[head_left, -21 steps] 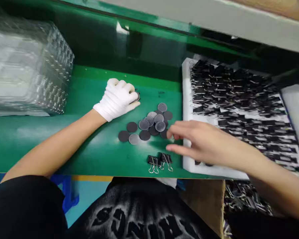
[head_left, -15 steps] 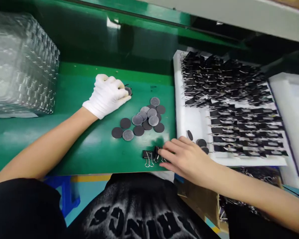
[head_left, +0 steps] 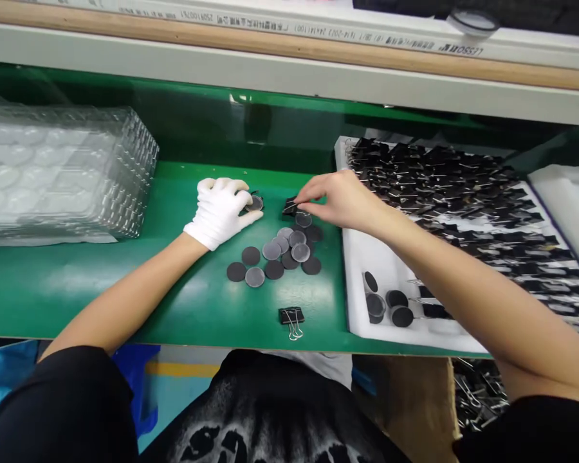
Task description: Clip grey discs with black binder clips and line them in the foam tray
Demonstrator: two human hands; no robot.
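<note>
My left hand (head_left: 220, 212), in a white glove, grips a small round disc (head_left: 255, 203) between thumb and fingers, low over the green table. A thin dark ring or wire shows at the disc's edge. My bare right hand (head_left: 340, 198) pinches a black binder clip (head_left: 290, 206) by its metal handles, just beyond a loose group of round discs (head_left: 289, 247). Some discs show a matte black face, others a grey one. Another binder clip (head_left: 292, 316) lies near the table's front edge, its silver handles pointing toward me.
At right a white foam tray (head_left: 354, 257) holds rows of black binder clips (head_left: 429, 173) and several loose discs (head_left: 398, 308). A stack of clear plastic trays (head_left: 67, 173) stands at left. A box of metal clips (head_left: 480, 392) sits below the table.
My right hand has moved from the table's front edge up and away, carrying a binder clip. One clip stays behind there. My left hand keeps its disc. The view has shifted upward.
</note>
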